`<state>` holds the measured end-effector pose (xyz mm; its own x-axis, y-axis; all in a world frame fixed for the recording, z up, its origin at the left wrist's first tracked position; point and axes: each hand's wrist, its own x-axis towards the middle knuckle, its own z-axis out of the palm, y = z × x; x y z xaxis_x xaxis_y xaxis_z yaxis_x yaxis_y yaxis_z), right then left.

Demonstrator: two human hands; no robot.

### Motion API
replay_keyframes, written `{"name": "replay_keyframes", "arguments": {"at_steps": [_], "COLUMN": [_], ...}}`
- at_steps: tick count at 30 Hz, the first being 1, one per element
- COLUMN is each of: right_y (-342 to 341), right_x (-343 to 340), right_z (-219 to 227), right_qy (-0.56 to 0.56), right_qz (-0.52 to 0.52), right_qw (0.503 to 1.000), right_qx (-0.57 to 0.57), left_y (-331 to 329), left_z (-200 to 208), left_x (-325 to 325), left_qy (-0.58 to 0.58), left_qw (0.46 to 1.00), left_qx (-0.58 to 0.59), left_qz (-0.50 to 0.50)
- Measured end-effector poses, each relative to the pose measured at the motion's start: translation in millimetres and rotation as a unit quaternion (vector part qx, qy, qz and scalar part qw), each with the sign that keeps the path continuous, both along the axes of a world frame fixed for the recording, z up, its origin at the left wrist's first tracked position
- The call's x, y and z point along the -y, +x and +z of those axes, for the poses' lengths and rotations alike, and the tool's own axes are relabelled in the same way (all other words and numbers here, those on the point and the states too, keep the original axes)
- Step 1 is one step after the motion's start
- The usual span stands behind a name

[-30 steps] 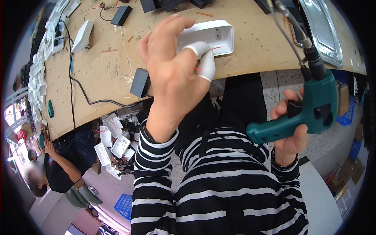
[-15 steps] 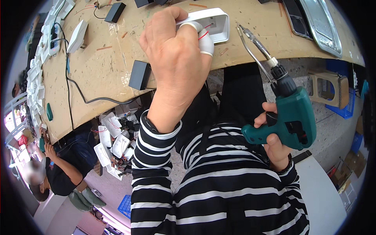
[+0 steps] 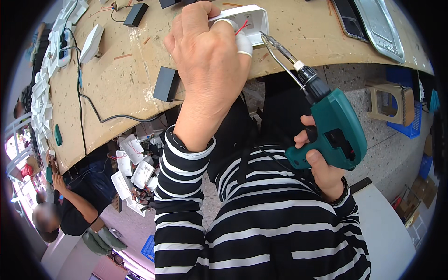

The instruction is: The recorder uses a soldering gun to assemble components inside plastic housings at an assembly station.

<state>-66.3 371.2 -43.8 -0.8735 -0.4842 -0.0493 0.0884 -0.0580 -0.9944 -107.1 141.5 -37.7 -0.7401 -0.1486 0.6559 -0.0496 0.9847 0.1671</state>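
In the head view, my left hand, two digits in white covers, pinches a red wire at the open white case, which is near the front edge of the table. My right hand grips a green soldering gun, its metal tip by the case's corner; whether they touch, I cannot tell.

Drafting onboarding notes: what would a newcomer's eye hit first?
Probably the green gun-shaped tool in the right hand, its metal tip pointing toward the white box near the edge of the table. Next, the left hand at that box, red wire poking out between white-covered fingers. Then the heap of white cases, lower left.
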Motion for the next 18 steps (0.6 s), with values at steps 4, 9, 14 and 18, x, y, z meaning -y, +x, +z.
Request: {"name": "replay_keyframes", "arguments": {"at_steps": [4,9,14,18], "right_y": [-2.0,-4.2,-7.2,-10.9], "right_x": [2.1,9.1,13.0,15.8], "right_z": [-0.2,5.2,7.4,12.2], "right_qy": [0.010,0.027,0.040,0.053], "right_qz": [0.009,0.011,0.006,-0.004], "right_qw": [1.000,1.000,0.999,0.998], "right_qx": [-0.002,-0.010,-0.027,-0.030], "left_y": [0.1,-0.3,-1.4,-0.7], "left_z": [0.2,-0.7,-2.8,-2.3], "left_x": [-0.8,0.5,1.5,1.8], "left_qy": [-0.003,-0.006,-0.013,-0.007], "left_qw": [1.000,1.000,1.000,1.000], "left_qx": [-0.001,0.004,-0.008,-0.008], "left_qz": [0.004,0.000,0.001,-0.002]}}
